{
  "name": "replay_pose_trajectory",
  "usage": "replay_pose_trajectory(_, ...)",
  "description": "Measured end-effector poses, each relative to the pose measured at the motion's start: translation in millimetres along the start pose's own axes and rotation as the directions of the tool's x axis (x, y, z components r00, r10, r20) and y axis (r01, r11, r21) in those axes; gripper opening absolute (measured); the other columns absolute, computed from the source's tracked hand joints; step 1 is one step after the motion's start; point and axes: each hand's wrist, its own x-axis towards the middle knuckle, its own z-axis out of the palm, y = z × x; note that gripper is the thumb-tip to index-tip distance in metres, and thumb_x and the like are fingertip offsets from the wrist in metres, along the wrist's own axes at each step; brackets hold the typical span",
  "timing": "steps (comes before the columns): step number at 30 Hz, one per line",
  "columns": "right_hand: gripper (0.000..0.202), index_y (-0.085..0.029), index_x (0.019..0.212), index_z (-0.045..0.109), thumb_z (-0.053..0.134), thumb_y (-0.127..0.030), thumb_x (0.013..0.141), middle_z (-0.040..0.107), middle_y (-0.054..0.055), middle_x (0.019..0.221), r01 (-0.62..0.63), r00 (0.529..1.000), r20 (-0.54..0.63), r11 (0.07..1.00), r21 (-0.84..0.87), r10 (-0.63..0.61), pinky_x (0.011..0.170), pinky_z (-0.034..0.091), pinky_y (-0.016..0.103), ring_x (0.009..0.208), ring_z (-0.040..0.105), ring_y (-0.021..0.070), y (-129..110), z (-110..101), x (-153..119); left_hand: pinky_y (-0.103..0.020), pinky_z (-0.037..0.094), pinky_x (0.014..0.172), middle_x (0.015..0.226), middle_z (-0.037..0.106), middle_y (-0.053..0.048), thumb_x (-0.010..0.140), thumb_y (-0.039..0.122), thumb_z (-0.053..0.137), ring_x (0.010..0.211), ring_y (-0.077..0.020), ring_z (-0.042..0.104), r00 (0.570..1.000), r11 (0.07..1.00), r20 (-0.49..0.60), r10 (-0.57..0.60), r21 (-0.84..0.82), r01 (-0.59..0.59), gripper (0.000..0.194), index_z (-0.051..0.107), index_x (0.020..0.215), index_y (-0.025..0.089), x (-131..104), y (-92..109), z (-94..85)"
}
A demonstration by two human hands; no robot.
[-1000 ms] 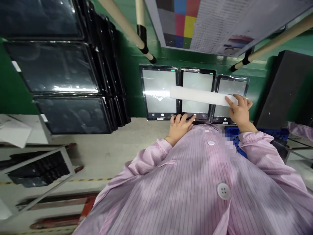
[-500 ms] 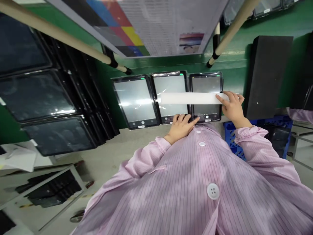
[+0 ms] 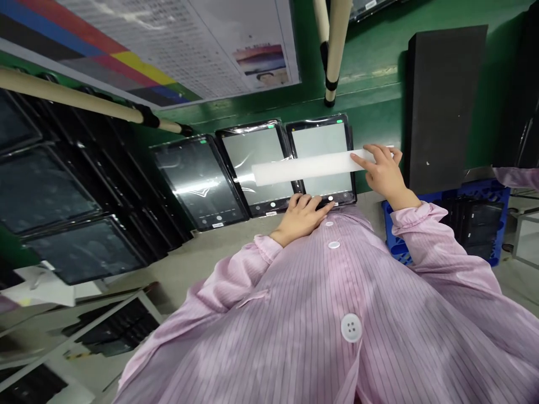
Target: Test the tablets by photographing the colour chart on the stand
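Stacks (image 3: 86, 247) crowd the left, a poster (image 3: 189, 45) stands beyond, and three tablets (image 3: 252, 146) line the table's (image 3: 374, 120) near edge. The left hand (image 3: 298, 220) lies loosely spread on two near rims; a white strip (image 3: 303, 166) crosses the middle and right tablets, its end pinched by the right hand (image 3: 384, 173), bare table separating tablets from black block (image 3: 446, 112).

White glare streaks the row's left tablet (image 3: 202, 193) (frame edges look stretched).

Electronics workshop with tablet stacks (image 3: 54, 188)
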Motion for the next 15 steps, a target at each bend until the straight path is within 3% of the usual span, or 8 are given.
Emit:
replay_pose_trajectory(5,0.078,-0.043,0.157,0.051,0.047,-0.003,0.09,0.049,0.009,0.161,-0.029,0.999,-0.022,1.0,0.013,0.029,0.113,0.028,0.062,0.147,0.042,0.0356,-1,5,-4,-0.055,0.037,0.11,0.134,0.065,-0.014,0.104,0.038,0.062,0.122,-0.0343,0.053,0.998,0.998,-0.01,-0.069,-0.005,0.069,0.045,0.065,0.148,0.041,-18,-9,-0.3)
replay_pose_trajectory(9,0.069,-0.043,0.151,0.058,0.053,-0.011,0.089,0.05,0.01,0.156,-0.124,0.982,-0.131,0.989,0.077,0.133,0.112,0.034,0.062,0.142,0.044,0.0374,2,23,-38,-0.056,0.038,0.107,0.132,0.064,-0.016,0.101,0.03,0.064,0.121,-0.0345,0.053,0.982,0.983,-0.052,-0.181,-0.003,0.181,0.047,0.067,0.147,0.04,-44,-17,-4.0)
replay_pose_trajectory(12,0.06,-0.038,0.148,0.06,0.056,-0.021,0.09,0.05,0.012,0.148,-0.22,0.927,-0.266,0.957,0.188,0.265,0.111,0.038,0.063,0.134,0.048,0.0371,14,42,-77,-0.055,0.039,0.104,0.131,0.063,-0.017,0.102,0.03,0.063,0.119,-0.0351,0.052,0.954,0.958,-0.09,-0.287,-0.006,0.287,0.046,0.067,0.146,0.039,-65,-23,-6.1)
replay_pose_trajectory(15,0.077,-0.021,0.164,0.037,0.053,-0.027,0.089,0.035,0.023,0.147,-0.299,0.863,-0.336,0.917,0.263,0.378,0.108,0.037,0.072,0.136,0.04,0.0436,32,58,-101,-0.055,0.038,0.103,0.133,0.062,-0.019,0.103,0.031,0.062,0.119,-0.0357,0.052,0.919,0.926,-0.114,-0.377,-0.014,0.378,0.046,0.067,0.148,0.037,-81,-27,-5.9)
